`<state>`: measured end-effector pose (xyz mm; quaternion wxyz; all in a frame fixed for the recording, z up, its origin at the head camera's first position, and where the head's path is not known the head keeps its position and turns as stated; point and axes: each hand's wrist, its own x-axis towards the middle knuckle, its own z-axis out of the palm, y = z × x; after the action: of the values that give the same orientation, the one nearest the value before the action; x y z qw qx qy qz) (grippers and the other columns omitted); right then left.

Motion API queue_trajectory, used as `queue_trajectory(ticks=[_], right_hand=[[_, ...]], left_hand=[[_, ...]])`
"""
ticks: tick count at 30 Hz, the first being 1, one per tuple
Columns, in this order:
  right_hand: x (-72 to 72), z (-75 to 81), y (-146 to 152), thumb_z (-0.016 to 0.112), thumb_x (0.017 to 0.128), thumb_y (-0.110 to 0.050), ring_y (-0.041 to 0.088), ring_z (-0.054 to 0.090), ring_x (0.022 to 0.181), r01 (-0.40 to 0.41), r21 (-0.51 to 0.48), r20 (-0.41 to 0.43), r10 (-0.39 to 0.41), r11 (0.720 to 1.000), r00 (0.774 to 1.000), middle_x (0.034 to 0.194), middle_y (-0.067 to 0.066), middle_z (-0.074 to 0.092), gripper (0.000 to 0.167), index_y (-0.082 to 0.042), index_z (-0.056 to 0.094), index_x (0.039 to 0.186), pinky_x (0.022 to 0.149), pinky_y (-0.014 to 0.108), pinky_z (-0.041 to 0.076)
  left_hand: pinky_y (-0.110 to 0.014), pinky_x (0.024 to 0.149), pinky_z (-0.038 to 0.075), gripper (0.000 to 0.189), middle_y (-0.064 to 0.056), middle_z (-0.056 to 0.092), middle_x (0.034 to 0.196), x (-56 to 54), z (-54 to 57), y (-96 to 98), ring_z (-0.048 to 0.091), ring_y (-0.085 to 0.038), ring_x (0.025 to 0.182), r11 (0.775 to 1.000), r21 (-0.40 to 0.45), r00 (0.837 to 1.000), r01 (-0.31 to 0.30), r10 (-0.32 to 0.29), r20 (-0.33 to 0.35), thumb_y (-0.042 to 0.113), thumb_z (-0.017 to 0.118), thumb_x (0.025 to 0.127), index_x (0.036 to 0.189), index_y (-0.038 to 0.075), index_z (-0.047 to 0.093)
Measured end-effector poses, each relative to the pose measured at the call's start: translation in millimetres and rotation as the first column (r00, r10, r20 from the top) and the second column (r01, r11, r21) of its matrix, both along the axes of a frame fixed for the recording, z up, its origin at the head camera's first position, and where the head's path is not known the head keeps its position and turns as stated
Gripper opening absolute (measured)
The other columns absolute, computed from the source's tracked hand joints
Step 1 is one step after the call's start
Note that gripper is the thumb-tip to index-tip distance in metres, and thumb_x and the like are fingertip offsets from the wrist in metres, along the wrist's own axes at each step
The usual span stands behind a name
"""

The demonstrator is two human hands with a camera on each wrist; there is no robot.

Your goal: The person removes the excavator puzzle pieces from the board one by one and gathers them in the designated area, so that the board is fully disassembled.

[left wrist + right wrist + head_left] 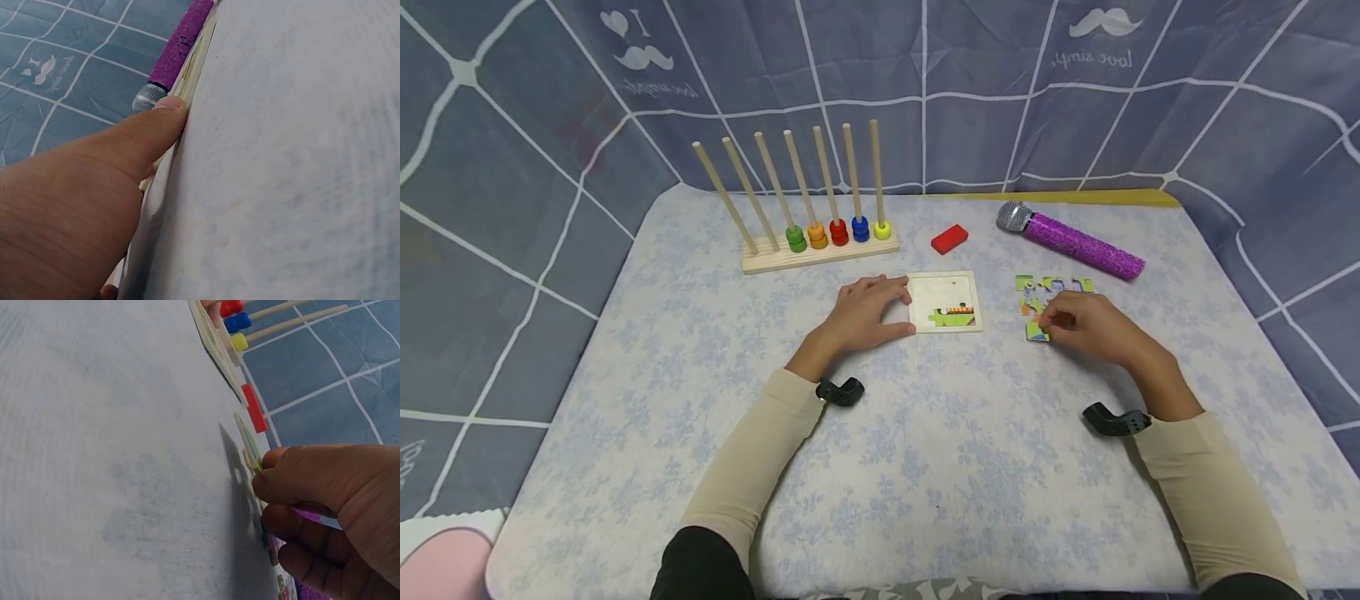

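Observation:
In the head view, my left hand point(871, 312) lies at the left side of a wooden puzzle board point(936, 292), thumb and forefinger spread along its edge. Inside the board's frame, one green piece with a red and yellow strip point(953, 317) sits at the lower right. My right hand point(1086, 325) pinches a green and blue puzzle piece point(1037, 332) between thumb and forefinger. In the right wrist view that piece point(249, 440) is tilted off the table, a shadow beside it. Several other puzzle pieces point(1025, 283) lie around the right fingertips, partly hidden by the hand.
Behind the board stands a wooden peg rack point(820, 254) with coloured beads low on several pegs. A red block point(950, 239) and a purple glittery microphone point(1075, 240) lie farther back on the patterned tablecloth point(955, 467). Grey checked curtain point(880, 67) hangs around the table.

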<state>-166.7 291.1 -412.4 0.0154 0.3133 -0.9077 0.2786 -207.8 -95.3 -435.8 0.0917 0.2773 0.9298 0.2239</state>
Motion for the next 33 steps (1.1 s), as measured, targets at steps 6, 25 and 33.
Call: queue_trajectory(ticks=[6, 25, 33], right_hand=[[-1.7, -4.6, -2.4, 0.079, 0.083, 0.004, 0.010, 0.056, 0.074, 0.002, 0.055, -0.030, 0.000, 0.998, 1.000, 0.084, -0.006, 0.065, 0.018, -0.012, 0.073, 0.086, 0.064, 0.031, 0.048], [-2.3, -2.6, -6.5, 0.078, 0.085, 0.006, 0.012, 0.055, 0.074, 0.015, 0.046, 0.019, -0.015, 0.999, 1.000, 0.085, -0.003, 0.067, 0.018, -0.012, 0.074, 0.084, 0.063, 0.032, 0.046], [-1.1, -3.0, -5.8, 0.073, 0.084, 0.012, 0.013, 0.055, 0.074, -0.008, 0.030, 0.022, 0.007, 1.000, 1.000, 0.088, -0.001, 0.068, 0.022, -0.010, 0.074, 0.087, 0.064, 0.032, 0.045]], left_hand=[[-0.057, 0.109, 0.021, 0.043, 0.005, 0.034, 0.162, 0.8, -0.4, -1.0, 0.025, -0.029, 0.148, 1.000, 0.008, 1.000, 0.010, -0.009, -0.009, 0.055, 0.065, 0.094, 0.125, 0.027, 0.057], [-0.057, 0.109, 0.021, 0.040, 0.004, 0.034, 0.162, 2.7, 2.3, -1.4, 0.025, -0.029, 0.147, 1.000, 0.018, 1.000, 0.004, -0.004, -0.012, 0.052, 0.066, 0.095, 0.124, 0.025, 0.059], [-0.056, 0.110, 0.020, 0.041, 0.004, 0.034, 0.162, 3.5, 2.7, -1.2, 0.025, -0.029, 0.148, 1.000, 0.012, 1.000, 0.000, 0.001, -0.010, 0.052, 0.066, 0.095, 0.124, 0.025, 0.058]])
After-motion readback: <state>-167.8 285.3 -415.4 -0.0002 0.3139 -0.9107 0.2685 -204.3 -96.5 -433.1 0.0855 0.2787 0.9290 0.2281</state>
